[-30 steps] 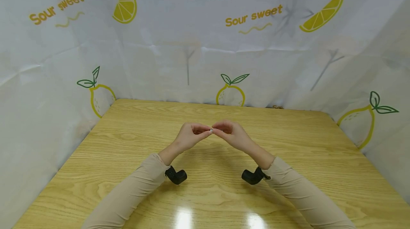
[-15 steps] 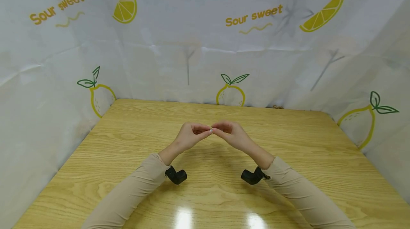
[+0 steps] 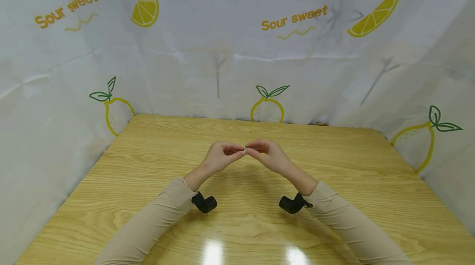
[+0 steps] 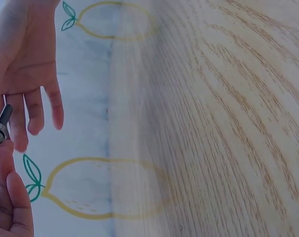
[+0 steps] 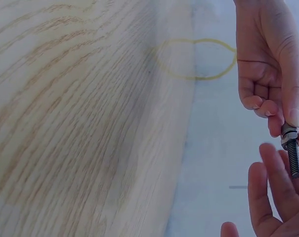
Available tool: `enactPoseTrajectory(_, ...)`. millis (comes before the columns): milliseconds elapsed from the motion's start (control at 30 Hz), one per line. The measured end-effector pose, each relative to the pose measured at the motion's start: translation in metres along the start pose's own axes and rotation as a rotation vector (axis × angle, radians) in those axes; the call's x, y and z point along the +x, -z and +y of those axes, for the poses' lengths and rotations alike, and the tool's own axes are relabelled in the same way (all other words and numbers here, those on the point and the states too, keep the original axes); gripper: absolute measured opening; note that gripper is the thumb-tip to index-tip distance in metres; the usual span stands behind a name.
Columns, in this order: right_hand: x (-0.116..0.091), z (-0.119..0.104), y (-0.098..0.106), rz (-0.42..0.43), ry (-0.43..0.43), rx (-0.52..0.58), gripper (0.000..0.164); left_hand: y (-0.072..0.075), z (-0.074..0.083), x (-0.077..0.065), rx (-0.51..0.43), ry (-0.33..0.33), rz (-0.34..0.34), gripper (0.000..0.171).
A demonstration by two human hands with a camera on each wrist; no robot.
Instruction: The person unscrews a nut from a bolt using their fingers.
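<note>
Just over the middle of the table, my left hand (image 3: pixel 219 158) and right hand (image 3: pixel 272 157) meet at the fingertips. Between them is a small dark metal bolt (image 5: pixel 294 160), clearest in the right wrist view. The left thumb and fingers pinch it at the head end, which they cover. A shiny hex nut (image 5: pixel 289 139) sits on the bolt near that end, and the thread points toward the right palm. My right thumb and index finger pinch around the nut, while the other right fingers are spread loosely, as the left wrist view shows.
A wood-grain table (image 3: pixel 237 223) lies under both forearms. Behind and beside it hangs a white cloth (image 3: pixel 185 83) printed with lemons. Black camera mounts (image 3: pixel 204 203) jut inward from both wrists.
Both hands stay in the same place. The right fingers shift slightly at the nut, blurred in the earlier frames; the left hand keeps still.
</note>
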State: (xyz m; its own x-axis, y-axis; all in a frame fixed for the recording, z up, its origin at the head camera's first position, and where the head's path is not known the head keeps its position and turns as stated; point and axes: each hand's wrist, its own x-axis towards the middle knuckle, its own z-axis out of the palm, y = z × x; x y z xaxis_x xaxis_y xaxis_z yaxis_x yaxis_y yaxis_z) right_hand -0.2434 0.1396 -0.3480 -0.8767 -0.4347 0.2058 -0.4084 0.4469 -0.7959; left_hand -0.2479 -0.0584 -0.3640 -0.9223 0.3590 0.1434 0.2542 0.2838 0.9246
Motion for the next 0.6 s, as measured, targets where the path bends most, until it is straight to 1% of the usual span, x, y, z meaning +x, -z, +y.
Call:
enactPoseTrajectory(100,-0.0004,-0.0006,0.0001,0.002,-0.001,-0.029,0.025,0.0004,-0.0001,-0.0002,0.002,0.002,-0.004,0.024)
enactPoseTrajectory(167,-0.0008,-0.0013,-0.0001,0.01,-0.005,-0.01,0.025,0.0004,-0.0005,0.0,-0.002,0.0,-0.005,0.024)
enactPoseTrajectory(300,-0.0007,-0.002,-0.0006,0.013,-0.012,0.046,0.032,0.0001,-0.0015,0.0004,0.004,-0.007,0.002,0.024)
enactPoseTrajectory(367,-0.0007,-0.0023,-0.0003,0.001,-0.014,0.037,0.034,0.0001,-0.0017,0.0007,0.005,-0.006,0.005,0.024)
enactPoseTrajectory(500,0.0001,-0.0017,-0.0003,-0.028,-0.013,-0.011,0.03,0.0002,-0.0014,0.0004,0.009,-0.017,0.006,0.024)
enactPoseTrajectory(600,0.0006,-0.001,-0.0007,-0.024,-0.017,-0.023,0.026,0.0005,-0.0012,0.0003,0.014,-0.019,0.008,0.024)
